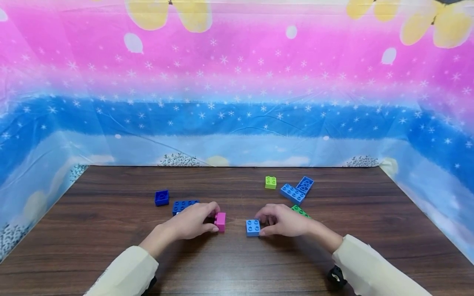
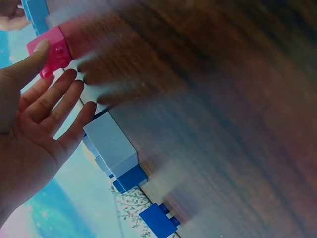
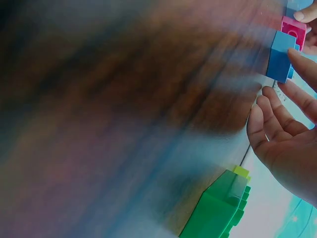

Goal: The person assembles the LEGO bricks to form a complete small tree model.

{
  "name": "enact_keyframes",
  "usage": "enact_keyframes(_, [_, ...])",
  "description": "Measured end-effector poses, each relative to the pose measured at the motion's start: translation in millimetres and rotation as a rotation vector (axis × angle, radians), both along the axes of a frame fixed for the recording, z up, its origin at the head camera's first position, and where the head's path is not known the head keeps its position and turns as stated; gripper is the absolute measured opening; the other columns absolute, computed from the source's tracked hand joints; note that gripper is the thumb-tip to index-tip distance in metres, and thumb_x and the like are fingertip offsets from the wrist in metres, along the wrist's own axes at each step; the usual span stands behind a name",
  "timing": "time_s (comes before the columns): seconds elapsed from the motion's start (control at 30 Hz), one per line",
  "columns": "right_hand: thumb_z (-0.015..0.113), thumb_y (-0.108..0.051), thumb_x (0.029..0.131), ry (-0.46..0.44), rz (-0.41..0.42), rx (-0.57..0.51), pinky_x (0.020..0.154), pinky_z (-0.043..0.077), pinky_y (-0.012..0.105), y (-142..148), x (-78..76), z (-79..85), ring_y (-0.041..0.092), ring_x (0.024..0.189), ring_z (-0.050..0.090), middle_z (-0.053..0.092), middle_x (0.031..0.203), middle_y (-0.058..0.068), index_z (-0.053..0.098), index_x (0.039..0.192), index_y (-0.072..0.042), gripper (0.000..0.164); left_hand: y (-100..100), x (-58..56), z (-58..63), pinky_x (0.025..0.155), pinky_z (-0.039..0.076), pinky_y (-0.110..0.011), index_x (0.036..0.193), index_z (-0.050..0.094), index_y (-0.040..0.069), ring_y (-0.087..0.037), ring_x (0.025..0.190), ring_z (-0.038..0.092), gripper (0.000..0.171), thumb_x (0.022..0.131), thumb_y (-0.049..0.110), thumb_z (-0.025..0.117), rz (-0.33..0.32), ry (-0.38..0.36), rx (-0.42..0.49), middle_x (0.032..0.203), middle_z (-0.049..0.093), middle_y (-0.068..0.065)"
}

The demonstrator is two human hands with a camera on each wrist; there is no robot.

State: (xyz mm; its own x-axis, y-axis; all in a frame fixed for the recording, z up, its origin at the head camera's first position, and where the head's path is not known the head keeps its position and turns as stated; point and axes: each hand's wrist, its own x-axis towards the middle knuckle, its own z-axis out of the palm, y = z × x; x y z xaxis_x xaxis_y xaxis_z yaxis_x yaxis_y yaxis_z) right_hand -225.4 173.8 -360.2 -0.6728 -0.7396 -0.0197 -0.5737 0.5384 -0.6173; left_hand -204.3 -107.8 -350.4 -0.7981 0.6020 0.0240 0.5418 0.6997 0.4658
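Note:
My left hand (image 1: 194, 221) pinches a pink building brick (image 1: 221, 222) between thumb and fingertips; the brick lies on its side, studs toward the palm. Facing it, my right hand (image 1: 285, 220) grips a light blue four-stud brick (image 1: 253, 227) with its studs up. A short gap of table separates the two bricks. Close by my left fingers, the left wrist view has a pale brick (image 2: 111, 141) beside a dark blue brick (image 1: 185, 205), which the hand partly covers in the head view. A green brick (image 1: 300, 211) sits behind my right hand, partly hidden by it.
On the brown wooden table (image 1: 229, 267), a small dark blue brick (image 1: 161, 198) lies at the left. Toward the back right are a lime green brick (image 1: 270, 182), a blue brick (image 1: 292, 193) and another blue brick (image 1: 305, 185) against it. A patterned cloth (image 1: 237, 119) borders the table.

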Motion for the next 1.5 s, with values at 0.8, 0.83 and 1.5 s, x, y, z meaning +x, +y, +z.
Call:
enact_keyframes(0.8, [0.065, -0.023, 0.086, -0.01, -0.031, 0.003, 0.06, 0.041, 0.024, -5, -5.1, -1.0, 0.008, 0.067, 0.048, 0.053, 0.079, -0.006, 0.059, 0.104, -0.013, 0.022, 0, 0.0, -2.1, 0.073, 0.044, -0.036, 0.103, 0.053, 0.01, -0.015, 0.084, 0.054, 0.023, 0.086, 0.019, 0.065, 0.013, 0.014, -0.003, 0.093, 0.059, -0.001])
enact_keyframes(0.83, [0.065, -0.023, 0.086, -0.011, -0.029, 0.001, 0.06, 0.041, 0.024, -5, -5.1, -0.9, 0.009, 0.067, 0.048, 0.053, 0.079, -0.006, 0.059, 0.105, -0.012, 0.023, -1, 0.0, -2.1, 0.074, 0.044, -0.036, 0.103, 0.053, 0.01, -0.016, 0.085, 0.055, 0.023, 0.086, 0.019, 0.065, 0.017, 0.013, -0.003, 0.094, 0.059, -0.001])
enact_keyframes(1.5, [0.065, -0.024, 0.086, 0.006, -0.037, 0.021, 0.061, 0.042, 0.025, -7, -6.0, -1.0, 0.009, 0.067, 0.049, 0.053, 0.076, -0.007, 0.06, 0.11, -0.014, 0.026, 15, 3.1, 5.1, 0.073, 0.044, -0.034, 0.109, 0.051, 0.011, -0.013, 0.081, 0.053, 0.026, 0.087, 0.015, 0.063, -0.011, -0.055, 0.064, 0.094, 0.057, 0.001])
